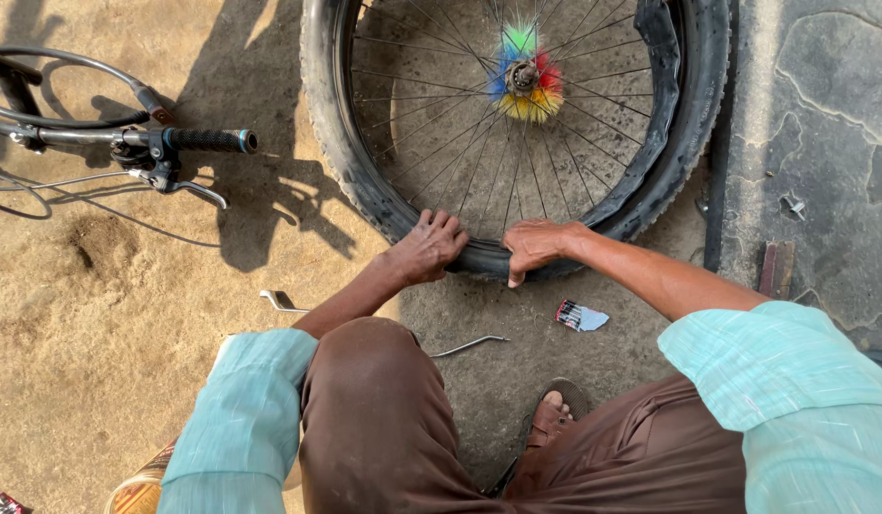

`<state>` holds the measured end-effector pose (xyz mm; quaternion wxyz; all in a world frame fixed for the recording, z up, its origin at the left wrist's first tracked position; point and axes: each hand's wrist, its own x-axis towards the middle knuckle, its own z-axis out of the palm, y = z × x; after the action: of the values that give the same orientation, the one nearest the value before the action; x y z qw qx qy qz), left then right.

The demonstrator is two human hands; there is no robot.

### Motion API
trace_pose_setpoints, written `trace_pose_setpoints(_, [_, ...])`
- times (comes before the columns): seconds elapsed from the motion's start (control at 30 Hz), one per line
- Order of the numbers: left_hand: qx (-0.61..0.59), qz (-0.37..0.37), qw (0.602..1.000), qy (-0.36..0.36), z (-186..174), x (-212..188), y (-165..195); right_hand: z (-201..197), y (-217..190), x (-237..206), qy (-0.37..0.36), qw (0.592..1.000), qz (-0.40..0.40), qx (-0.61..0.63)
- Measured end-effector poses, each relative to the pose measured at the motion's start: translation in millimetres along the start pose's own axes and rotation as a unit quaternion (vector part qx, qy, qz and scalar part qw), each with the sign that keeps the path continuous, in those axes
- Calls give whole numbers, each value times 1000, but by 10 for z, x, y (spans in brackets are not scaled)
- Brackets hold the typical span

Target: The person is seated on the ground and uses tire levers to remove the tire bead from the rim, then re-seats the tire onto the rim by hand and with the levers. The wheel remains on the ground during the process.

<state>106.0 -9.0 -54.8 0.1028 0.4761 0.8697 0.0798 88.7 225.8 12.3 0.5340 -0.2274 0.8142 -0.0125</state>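
A bicycle wheel with a black knobbly tyre (355, 171) lies flat on the sandy ground in front of me. Its hub carries a rainbow-coloured brush (525, 74). My left hand (427, 247) presses its fingers over the near edge of the tyre. Close beside it, my right hand (534, 246) grips the same edge, thumb pointing down over the sidewall. A black inner tube (662, 86) hangs loose inside the rim on the right side.
Two metal tyre levers (281, 305) (470, 345) lie on the ground near my knee. A small torn packet (580, 316) lies right of them. A bicycle handlebar with brake lever (175, 152) sits at the left. A stone slab (822, 143) borders the right.
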Motion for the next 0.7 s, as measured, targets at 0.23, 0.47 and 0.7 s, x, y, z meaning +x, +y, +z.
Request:
trace_pose_setpoints(0.23, [-48, -57, 996, -58, -24, -12, -70, -8, 107, 145, 90, 989, -73, 88])
trace_pose_setpoints(0.47, [-235, -65, 956, 160, 125, -136, -181, 30, -195, 392, 161, 977, -139, 33])
trace_pose_setpoints(0.7, [-84, -64, 970, 220, 270, -123, -85, 350, -164, 344, 271, 938, -209, 51])
